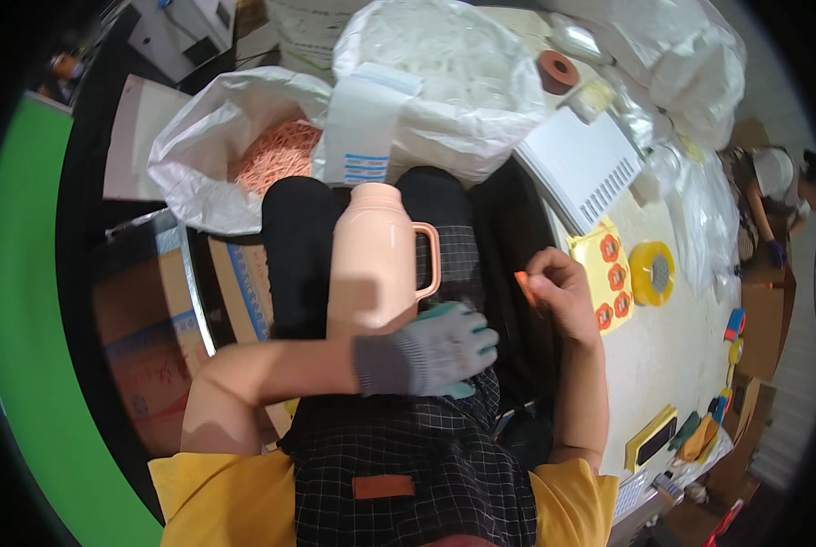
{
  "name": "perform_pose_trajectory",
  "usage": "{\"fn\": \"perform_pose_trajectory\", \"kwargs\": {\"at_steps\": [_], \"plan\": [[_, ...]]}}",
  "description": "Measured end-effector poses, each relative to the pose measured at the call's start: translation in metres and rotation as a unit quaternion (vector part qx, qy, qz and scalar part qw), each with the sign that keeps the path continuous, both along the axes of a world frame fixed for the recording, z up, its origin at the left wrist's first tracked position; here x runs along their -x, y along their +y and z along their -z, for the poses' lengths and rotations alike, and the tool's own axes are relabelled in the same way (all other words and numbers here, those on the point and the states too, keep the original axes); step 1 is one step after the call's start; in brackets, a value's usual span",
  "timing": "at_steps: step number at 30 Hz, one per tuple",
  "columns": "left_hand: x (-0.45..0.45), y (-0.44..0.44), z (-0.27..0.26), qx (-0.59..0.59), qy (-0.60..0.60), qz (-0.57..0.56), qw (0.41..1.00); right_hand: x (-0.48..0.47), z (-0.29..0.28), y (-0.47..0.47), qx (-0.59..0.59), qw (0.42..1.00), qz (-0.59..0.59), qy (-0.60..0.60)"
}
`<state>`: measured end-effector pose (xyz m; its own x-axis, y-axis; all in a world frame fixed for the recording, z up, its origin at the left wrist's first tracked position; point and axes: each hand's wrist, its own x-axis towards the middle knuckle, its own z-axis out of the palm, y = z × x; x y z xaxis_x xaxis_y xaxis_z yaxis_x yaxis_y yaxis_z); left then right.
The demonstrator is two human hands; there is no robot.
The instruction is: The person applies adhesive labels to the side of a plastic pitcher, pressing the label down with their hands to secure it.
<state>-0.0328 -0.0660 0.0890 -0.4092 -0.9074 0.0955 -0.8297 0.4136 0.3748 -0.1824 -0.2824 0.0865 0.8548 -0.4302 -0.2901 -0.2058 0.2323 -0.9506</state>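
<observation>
A peach-coloured jug with a side handle (374, 253) lies across my lap, between my thighs. My left hand (449, 349), in a grey knit glove with teal coating, is beside the jug's lower end, below its handle; its fingers are spread and nothing shows in them. The bare right hand (558, 290) pinches a small orange sticker (526, 288) between thumb and fingertips, right of my lap. Close by that hand, a yellow sheet of orange flower-shaped stickers (610, 273) rests on the table.
White sacks stand ahead, one with pink shredded filler (281, 157), another with clear plastic pieces (442, 55). On the white table (654, 362) are a spiral-bound pad (579, 164), a yellow tape roll (652, 273) and plastic bags. Cardboard boxes (162, 328) stand at left. A person (774, 184) is far right.
</observation>
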Motion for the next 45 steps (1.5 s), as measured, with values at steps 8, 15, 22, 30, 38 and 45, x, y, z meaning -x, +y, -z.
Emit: {"fn": "perform_pose_trajectory", "kwargs": {"at_steps": [8, 15, 22, 30, 38, 45], "plan": [[-0.047, 0.128, 0.021, 0.166, 0.072, -0.414, 0.892, -0.125, 0.02, 0.062, 0.036, 0.984, -0.169, 0.051], [-0.035, 0.132, 0.073, 0.208, 0.103, -0.439, 0.868, -0.15, 0.029, 0.075, 0.153, 0.964, -0.202, 0.083], [-0.04, 0.131, 0.068, 0.187, 0.107, -0.412, 0.885, -0.161, 0.018, 0.077, 0.29, 0.918, -0.234, 0.137], [-0.032, 0.128, 0.069, 0.084, 0.02, -0.45, 0.889, -0.152, 0.032, 0.072, 0.547, 0.828, -0.054, 0.109], [-0.035, 0.133, 0.075, 0.123, 0.104, -0.504, 0.849, -0.102, 0.05, 0.088, 0.444, 0.895, 0.043, -0.002], [-0.036, 0.125, 0.069, 0.14, 0.145, -0.491, 0.847, -0.035, 0.054, 0.173, 0.518, 0.84, -0.041, -0.157]]}}
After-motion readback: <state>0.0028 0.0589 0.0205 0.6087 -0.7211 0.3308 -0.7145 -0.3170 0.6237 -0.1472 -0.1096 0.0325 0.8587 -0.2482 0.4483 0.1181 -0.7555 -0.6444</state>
